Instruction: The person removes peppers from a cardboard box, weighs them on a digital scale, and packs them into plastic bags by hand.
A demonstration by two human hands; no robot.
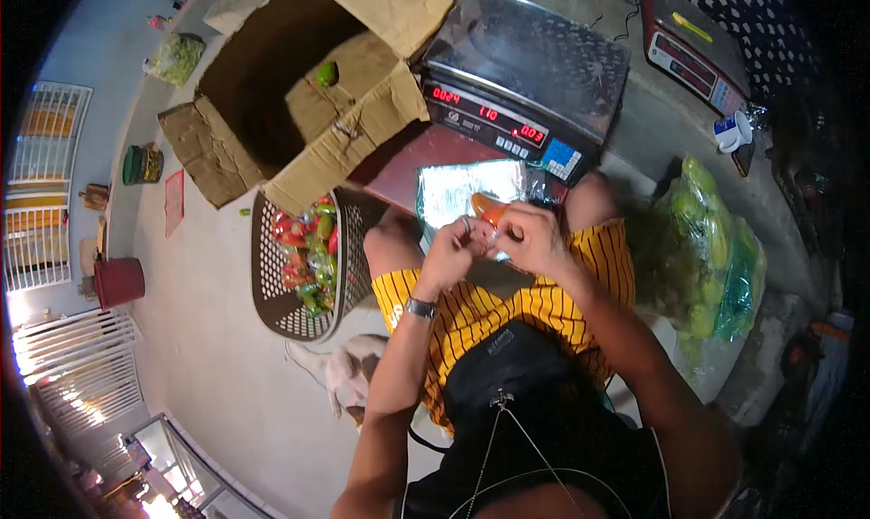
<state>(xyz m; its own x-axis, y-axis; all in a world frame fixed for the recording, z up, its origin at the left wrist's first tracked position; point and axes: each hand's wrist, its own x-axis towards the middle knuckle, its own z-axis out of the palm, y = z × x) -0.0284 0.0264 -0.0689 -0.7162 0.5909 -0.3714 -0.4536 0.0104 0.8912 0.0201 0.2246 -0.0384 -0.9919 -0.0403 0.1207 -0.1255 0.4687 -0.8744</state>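
"So, what's around the hands?"

"A big open brown cardboard box [313, 157] at upper left, a lone green pepper [327, 73] inside it. Beside it, at upper centre, there's a black digital scale with a steel top [526, 57], its red digits lit."

"And further out?"

"A red-and-white scale [689, 62] at upper right, with a white-and-blue mug [732, 132] near it. Clear plastic bags of pale green vegetables [707, 256] fill the right side. Left of centre is a brown perforated plastic basket [272, 288] of red and green peppers [313, 247], and a white-and-brown animal [349, 374] lies below it."

"Anything in the way?"

"The box and the black scale stand just beyond the knees, and a shiny silvery plastic sheet [453, 188] lies between scale and hands."

"Where's the glossy orange-red pepper [488, 207]?"

"At centre, just beyond the fingertips and partly covered by the right hand [533, 238]. The left hand [451, 252] is beside it, with fingertips pressed together like the right's. What they pinch is too small to tell."
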